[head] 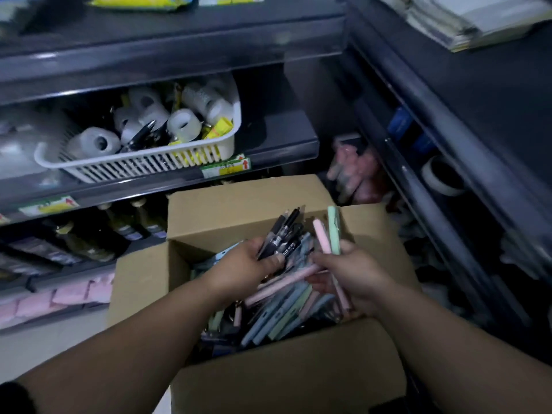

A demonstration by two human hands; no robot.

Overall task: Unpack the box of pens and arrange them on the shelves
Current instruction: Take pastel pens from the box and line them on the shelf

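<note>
Our left grip (254, 261) clasps black pens (282, 234), right grip (352, 273) pastel pens (327, 234) (box (268, 383) below stays full); we should keep colours separated.

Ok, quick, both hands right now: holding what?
Left hand: closed on a bunch of black pens.
Right hand: closed on pastel pink and green pens, over the open cardboard box.

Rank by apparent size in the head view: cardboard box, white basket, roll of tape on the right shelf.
1. cardboard box, though nearest the camera
2. white basket
3. roll of tape, partly hidden by the shelf edge
</note>
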